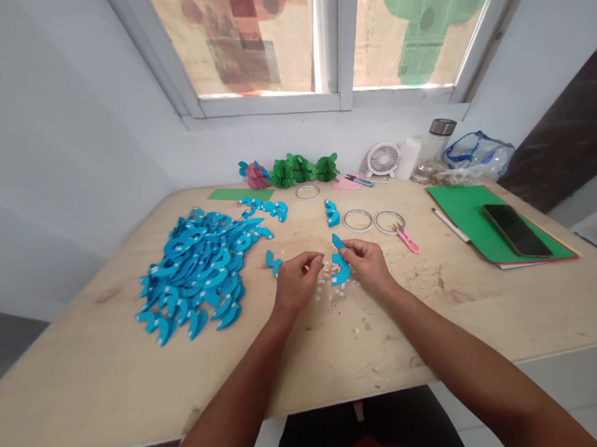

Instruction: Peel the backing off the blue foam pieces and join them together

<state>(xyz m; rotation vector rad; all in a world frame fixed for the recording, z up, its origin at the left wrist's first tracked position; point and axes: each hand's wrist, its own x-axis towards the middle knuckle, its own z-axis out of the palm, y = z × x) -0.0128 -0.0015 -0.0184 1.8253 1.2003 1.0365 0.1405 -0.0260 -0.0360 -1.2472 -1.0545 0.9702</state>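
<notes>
Single head-worn camera looking forward and down over desk, facing wall and window. Sitting close above forearms, taking in full desk width to far edge. No second view sharing scene.

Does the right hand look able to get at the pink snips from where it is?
Probably yes: the pink snips lie on bare table just beyond the right hand, nothing between, though it holds a blue piece.
</notes>
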